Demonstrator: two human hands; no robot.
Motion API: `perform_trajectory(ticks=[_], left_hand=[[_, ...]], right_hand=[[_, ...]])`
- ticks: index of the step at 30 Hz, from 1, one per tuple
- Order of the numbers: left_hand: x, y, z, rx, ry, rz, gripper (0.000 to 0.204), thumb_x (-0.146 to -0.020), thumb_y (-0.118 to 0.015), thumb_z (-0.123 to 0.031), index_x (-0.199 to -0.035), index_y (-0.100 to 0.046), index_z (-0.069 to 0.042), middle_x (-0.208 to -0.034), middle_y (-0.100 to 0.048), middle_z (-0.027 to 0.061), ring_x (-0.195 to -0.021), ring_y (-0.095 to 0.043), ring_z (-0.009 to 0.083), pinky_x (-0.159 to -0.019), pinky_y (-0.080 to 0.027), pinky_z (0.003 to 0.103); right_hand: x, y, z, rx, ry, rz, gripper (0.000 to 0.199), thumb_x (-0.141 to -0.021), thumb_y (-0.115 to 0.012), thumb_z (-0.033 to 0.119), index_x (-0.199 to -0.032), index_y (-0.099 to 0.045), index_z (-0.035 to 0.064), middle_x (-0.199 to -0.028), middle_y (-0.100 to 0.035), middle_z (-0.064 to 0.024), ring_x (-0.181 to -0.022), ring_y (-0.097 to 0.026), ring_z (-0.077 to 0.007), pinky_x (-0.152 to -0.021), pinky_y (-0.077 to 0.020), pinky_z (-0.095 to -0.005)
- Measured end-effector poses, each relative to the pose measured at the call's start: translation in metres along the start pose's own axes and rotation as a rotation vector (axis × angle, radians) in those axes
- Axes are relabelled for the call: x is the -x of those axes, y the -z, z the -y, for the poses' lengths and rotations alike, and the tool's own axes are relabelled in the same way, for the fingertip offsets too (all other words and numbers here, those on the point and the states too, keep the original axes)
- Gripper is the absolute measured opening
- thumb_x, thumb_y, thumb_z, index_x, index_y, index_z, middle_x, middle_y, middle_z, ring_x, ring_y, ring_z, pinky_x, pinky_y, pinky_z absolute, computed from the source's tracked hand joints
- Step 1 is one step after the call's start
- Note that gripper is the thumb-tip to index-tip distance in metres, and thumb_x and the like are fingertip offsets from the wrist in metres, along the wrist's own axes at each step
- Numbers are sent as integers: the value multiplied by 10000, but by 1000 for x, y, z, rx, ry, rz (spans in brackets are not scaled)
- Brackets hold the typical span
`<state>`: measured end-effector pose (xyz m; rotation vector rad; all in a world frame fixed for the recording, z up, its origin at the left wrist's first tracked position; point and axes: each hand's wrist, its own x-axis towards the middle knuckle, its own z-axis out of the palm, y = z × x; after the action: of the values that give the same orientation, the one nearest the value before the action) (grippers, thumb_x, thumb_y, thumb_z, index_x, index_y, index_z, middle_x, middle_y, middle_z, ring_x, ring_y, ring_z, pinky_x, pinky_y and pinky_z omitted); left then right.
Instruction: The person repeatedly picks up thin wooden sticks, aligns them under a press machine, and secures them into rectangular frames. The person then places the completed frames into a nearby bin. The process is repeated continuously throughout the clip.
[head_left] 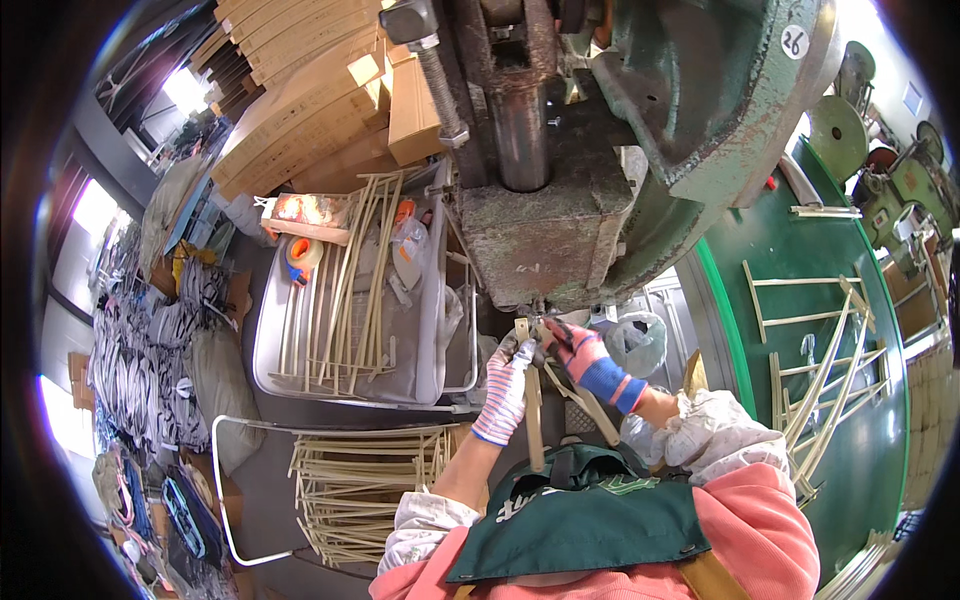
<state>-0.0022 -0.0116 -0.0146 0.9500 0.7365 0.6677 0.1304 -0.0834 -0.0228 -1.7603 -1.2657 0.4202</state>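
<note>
My left hand [506, 385], in a white glove with thin stripes, is closed on the upper end of a pale flat strip [535, 425] that hangs down in front of my apron. My right hand [592, 364], in a pink and blue glove, has its fingers closed around the top of a second pale strip [592, 408], which slants down to the right. Both hands meet just under the head of a worn green press [545, 235]. Fingers hide the upper ends of the strips, so I cannot tell whether they are joined.
On the left, a white tray [262, 345] holds long pale strips and a roll of tape [303, 255]. Below it lies a stack of pale strips [370, 490]. Cardboard boxes [300, 125] rise behind. At right, a green table [735, 275] carries pale frames [800, 283].
</note>
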Motion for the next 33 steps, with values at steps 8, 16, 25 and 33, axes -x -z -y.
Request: perform_trajectory(ticks=[8, 16, 25, 33], left_hand=[[-3, 0, 1, -190, -95, 81, 318, -907, -524, -41, -1224, -541, -24, -985, -635, 13, -825, -554, 46, -719, -461, 208], [-9, 1, -7, -309, -267, 96, 294, -910, -547, -78, -1190, -560, 10, -1010, -615, -2, -844, -505, 33, -738, -431, 181], [-14, 2, -6, -332, -330, 108, 260, -906, -565, -117, -1136, -589, 3, -908, -624, -9, -711, -515, 19, -596, -424, 177], [-12, -2, -25, -281, -261, 190, 164, -907, -566, -194, -929, -617, -40, -686, -550, -37, -571, -450, 28, -511, -353, 187]], right_hand=[[-6, -5, -13, -225, -150, 108, 286, -845, -533, 108, -1122, -599, 122, -836, -626, -158, -763, -595, -335, -655, -460, -400], [-24, -11, -62, 9, -52, 424, 353, -947, -403, 160, -1293, -443, 102, -1023, -587, -61, -881, -564, -174, -775, -451, -271], [-27, -3, -40, -725, -441, 311, 246, -888, -605, 278, -909, -649, 36, -725, -592, 20, -606, -504, -61, -493, -410, -232], [-28, 4, -33, -875, -450, 359, 250, -916, -564, 283, -827, -611, 54, -716, -557, 22, -585, -473, -64, -497, -387, -225]])
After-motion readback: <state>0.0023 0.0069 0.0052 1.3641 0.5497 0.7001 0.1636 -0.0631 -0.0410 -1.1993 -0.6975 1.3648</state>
